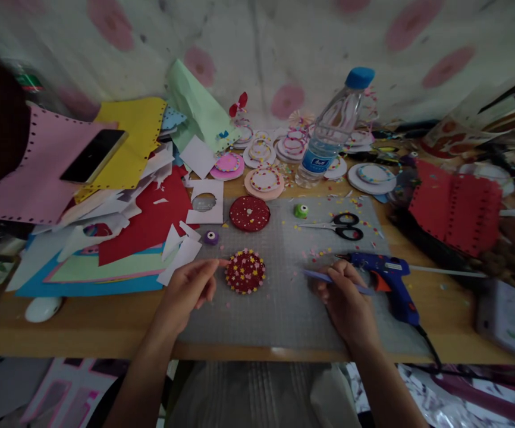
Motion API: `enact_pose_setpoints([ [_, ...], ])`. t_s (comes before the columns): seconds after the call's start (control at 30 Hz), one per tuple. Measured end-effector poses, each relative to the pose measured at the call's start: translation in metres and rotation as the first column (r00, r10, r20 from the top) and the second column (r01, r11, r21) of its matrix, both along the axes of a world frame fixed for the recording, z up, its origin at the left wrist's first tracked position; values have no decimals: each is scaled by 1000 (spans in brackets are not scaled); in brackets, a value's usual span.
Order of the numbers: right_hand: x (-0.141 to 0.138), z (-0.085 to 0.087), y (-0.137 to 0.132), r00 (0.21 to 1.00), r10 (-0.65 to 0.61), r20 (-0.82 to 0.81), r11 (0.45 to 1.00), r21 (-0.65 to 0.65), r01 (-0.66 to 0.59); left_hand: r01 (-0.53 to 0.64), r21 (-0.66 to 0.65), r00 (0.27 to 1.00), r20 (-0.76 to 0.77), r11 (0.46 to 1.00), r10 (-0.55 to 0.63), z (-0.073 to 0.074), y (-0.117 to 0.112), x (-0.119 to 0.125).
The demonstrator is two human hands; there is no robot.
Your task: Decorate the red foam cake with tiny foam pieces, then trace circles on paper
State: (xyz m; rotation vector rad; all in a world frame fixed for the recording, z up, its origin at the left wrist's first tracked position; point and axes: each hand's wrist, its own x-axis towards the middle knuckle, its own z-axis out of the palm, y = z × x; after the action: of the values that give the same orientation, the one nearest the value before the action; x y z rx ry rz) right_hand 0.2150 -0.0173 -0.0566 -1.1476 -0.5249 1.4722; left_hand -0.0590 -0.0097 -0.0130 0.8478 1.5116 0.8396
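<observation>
A round dark red disc, dotted with small yellow and pink stars, lies on the grey cutting mat. My left hand is beside it, its index finger stretched to the disc's left edge and the other fingers loosely bent. In my right hand is a slim purple pen-like tool, held like a pen with its tip pointing left above the mat. Tiny coloured pieces are scattered near that tip. Behind the starred disc is another red disc with pale dots.
Black-handled scissors, a green punch and a purple punch lie about the mat. A blue glue gun is right of my right hand. A water bottle stands behind. Coloured paper and a phone are left.
</observation>
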Motion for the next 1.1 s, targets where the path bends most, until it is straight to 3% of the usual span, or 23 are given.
enact_pose_setpoints([
  [0.2, -3, 1, -3, 999, -24, 33, 1000, 10, 23, -121, 37, 988, -96, 992, 124, -3, -4, -18],
  [0.33, -10, 6, -12, 996, 11, 92, 998, 60, -17, -53, -27, 994, -97, 998, 50, -6, -17, -23],
  [0.43, -12, 14, -18, 975, 200, 102, 980, -34, -197, 30, -93, 998, -46, 995, -34, -5, -24, -21],
  [0.53, -15, 23, -21, 884, 456, 106, 880, -202, -429, 82, -147, 997, 29, 986, -78, -5, -25, -16],
  [0.63, -23, 30, -19, 816, 572, 81, 792, -312, -524, 103, -181, 992, 88, 978, -88, -6, -24, -12],
  [0.73, -33, 34, -15, 809, 584, 73, 772, -358, -525, 122, -174, 986, 130, 977, -100, -8, -22, -10],
  [0.87, -38, 34, -10, 834, 549, 49, 784, -375, -494, 145, -144, 973, 199, 979, -115, -10, -22, -7],
  [1.1, -39, 28, -7, 899, 437, 22, 855, -319, -408, -18, -98, 984, 175, 995, 35, -20, -13, 12],
])
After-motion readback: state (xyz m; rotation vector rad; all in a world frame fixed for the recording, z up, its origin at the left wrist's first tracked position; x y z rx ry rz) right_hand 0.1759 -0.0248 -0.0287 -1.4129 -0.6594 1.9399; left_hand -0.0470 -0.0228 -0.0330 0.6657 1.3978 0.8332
